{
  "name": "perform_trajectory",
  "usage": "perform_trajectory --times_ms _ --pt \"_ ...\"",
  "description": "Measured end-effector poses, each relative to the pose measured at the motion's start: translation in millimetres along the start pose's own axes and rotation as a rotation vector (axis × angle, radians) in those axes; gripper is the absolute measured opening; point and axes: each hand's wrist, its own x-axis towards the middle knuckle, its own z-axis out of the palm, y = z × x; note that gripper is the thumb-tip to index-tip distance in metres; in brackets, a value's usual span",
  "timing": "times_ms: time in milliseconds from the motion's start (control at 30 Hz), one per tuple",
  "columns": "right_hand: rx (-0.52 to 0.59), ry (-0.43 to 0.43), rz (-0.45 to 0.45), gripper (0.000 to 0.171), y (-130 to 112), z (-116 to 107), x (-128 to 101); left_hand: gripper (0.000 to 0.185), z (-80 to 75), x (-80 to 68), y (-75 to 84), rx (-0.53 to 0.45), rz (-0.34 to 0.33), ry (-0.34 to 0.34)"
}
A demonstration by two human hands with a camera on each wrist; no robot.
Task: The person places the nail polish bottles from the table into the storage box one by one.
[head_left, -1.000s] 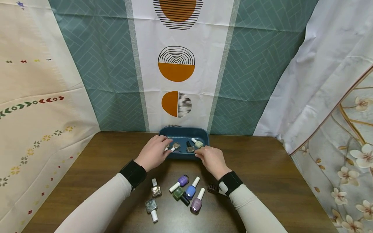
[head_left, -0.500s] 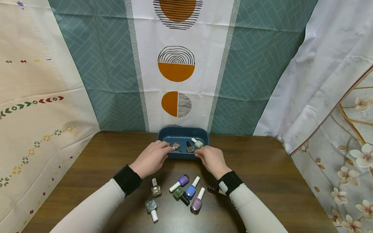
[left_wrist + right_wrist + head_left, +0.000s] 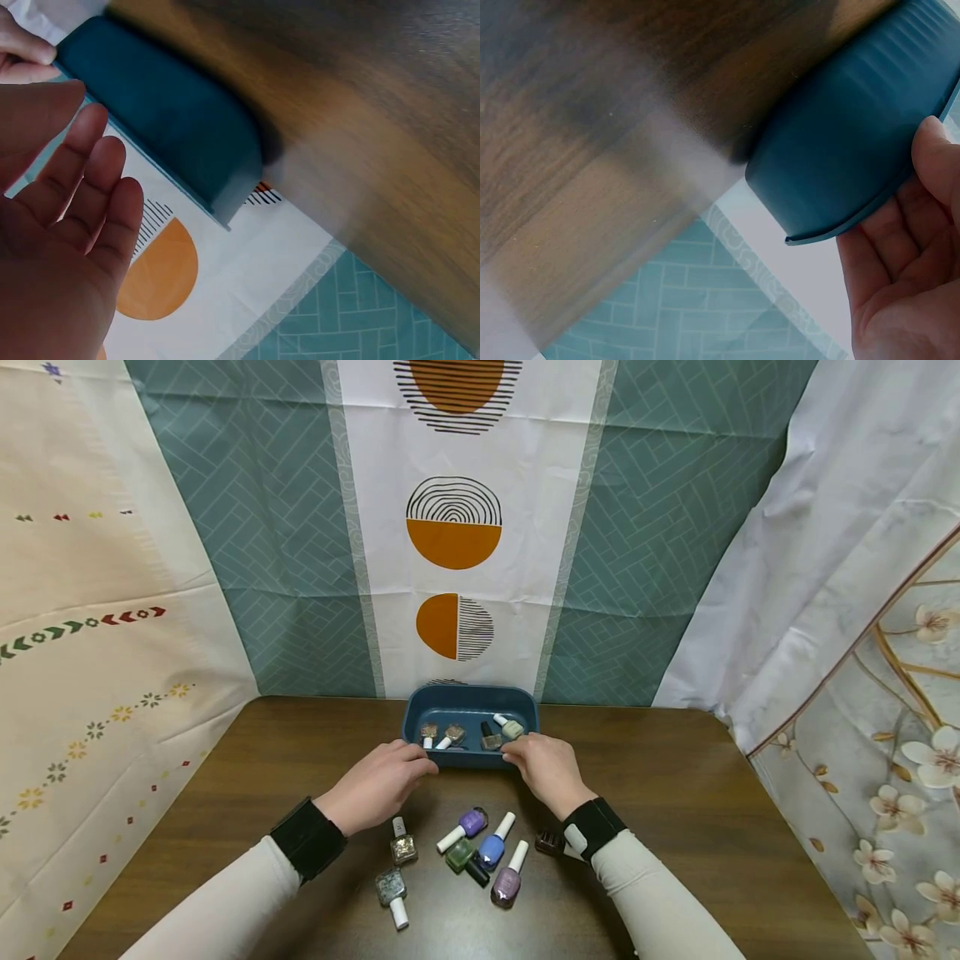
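Note:
A dark blue bin (image 3: pixel 468 760) stands at the back of the table. In it lie two glittery nail polish bottles (image 3: pixel 453 734) with white caps, a black-capped bottle (image 3: pixel 491 741) and a pale green one (image 3: pixel 513 729). My right hand (image 3: pixel 550 774) pinches the bin's front rim near its right corner; the right wrist view shows the thumb outside the wall (image 3: pixel 832 142) and the fingers inside. My left hand (image 3: pixel 377 787) is just in front of the bin's left corner, holding nothing. Its fingers (image 3: pixel 109 161) are loosely bent in the left wrist view.
Nearer on the wooden table (image 3: pixel 675 827) lie purple (image 3: pixel 472 822), blue (image 3: pixel 491 850), green (image 3: pixel 459 857) and mauve (image 3: pixel 506 885) polish bottles. A gold glitter bottle (image 3: pixel 403 848) and a grey one (image 3: pixel 390 885) lie left, a dark brown bottle (image 3: pixel 548 842) by my right wrist. Patterned cloth (image 3: pixel 307 635) hangs behind.
My left hand has drawn back toward me and left, out of the bin, uncovering the glittery bottles at its left end. The bin's left side has shifted slightly. My right hand stays at the rim.

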Motion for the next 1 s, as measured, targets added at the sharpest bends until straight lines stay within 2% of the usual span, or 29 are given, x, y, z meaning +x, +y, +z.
perform_trajectory --times_ms 133,433,700,1000 --pt "-0.002 0.001 -0.002 0.011 0 0 1 0.028 0.0 -7.7 -0.3 -0.010 0.013 -0.006" --pt "0.000 0.001 0.000 0.011 -1 -1 2 0.037 1.3 -20.8 -0.2 -0.068 -0.008 -0.090" --pt "0.005 0.002 0.003 0.009 -2 -1 1 0.039 7.2 -27.6 -2.8 -0.070 0.043 -0.110" --pt "0.002 -0.002 0.003 0.010 -2 -1 0 0.038 12.2 -33.7 -3.6 -0.097 0.000 -0.175"
